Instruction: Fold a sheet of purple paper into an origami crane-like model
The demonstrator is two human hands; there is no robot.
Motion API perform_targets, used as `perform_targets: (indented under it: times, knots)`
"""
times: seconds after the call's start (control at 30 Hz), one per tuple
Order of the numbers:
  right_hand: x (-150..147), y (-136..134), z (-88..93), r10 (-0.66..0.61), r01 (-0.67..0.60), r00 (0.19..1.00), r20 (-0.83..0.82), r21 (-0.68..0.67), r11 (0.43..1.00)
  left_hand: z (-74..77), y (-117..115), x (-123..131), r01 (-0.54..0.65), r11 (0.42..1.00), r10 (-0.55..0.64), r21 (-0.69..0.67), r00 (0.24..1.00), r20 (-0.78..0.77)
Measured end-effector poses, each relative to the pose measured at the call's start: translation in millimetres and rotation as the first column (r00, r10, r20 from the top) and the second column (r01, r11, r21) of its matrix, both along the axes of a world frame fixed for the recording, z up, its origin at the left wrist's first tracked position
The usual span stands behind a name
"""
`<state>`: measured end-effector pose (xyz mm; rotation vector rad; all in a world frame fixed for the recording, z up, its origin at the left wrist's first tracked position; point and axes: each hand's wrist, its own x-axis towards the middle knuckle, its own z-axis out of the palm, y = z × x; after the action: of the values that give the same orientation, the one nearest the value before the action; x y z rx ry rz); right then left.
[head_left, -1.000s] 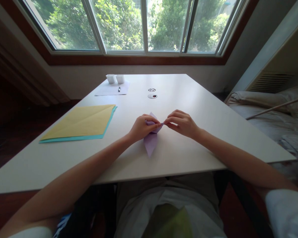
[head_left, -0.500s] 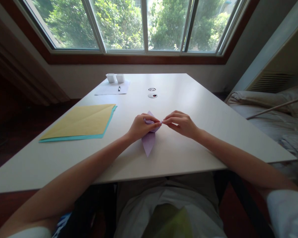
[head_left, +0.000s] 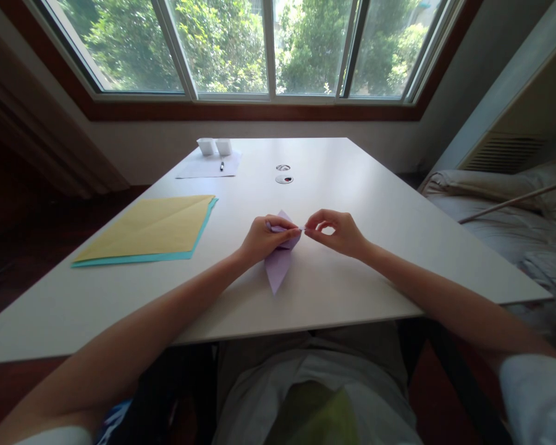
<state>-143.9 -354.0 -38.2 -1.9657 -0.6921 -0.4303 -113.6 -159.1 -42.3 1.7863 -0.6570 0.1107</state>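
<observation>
A folded purple paper, an origami figure with pointed flaps, is held just above the white table. My left hand is closed round its middle, thumb on the near side, covering much of the folds. One flap points toward me below the hand and another sticks up behind it. My right hand pinches the small tip on the figure's right side between thumb and forefinger, the two making a ring. The other fingers are curled.
Yellow sheets lie over turquoise paper at left. Farther back are a white sheet, a dark pen and two white containers. Two round metal fittings are set in the tabletop. A padded seat stands at right.
My right forefinger and thumb have bowed apart into a ring while their tips stay at the figure's point. The origami has tilted slightly in my left hand.
</observation>
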Motion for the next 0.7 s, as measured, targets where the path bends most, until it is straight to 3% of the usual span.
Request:
perform_targets:
  times: [0.1,0.23,0.47,0.7]
  knots:
    - [1.6,2.3,0.6,0.061,-0.019,0.973,-0.224,0.187,0.982,-2.8,0.8,1.0,-0.017,0.999,0.016,0.035,0.999,0.047]
    - [2.1,4.2,4.1,0.142,-0.02,0.914,-0.381,0.308,0.951,-3.0,1.9,0.7,-0.028,0.997,0.021,0.075,0.997,0.08]
    - [-0.4,5.7,7.3,0.181,0.013,0.859,-0.479,0.373,0.928,3.0,1.3,-4.2,-0.078,0.986,0.041,0.149,0.97,0.238]
    - [3.0,4.7,2.6,0.214,0.057,0.789,-0.576,0.415,0.908,0.2,0.4,-3.9,-0.09,0.987,0.055,0.132,0.966,0.251]
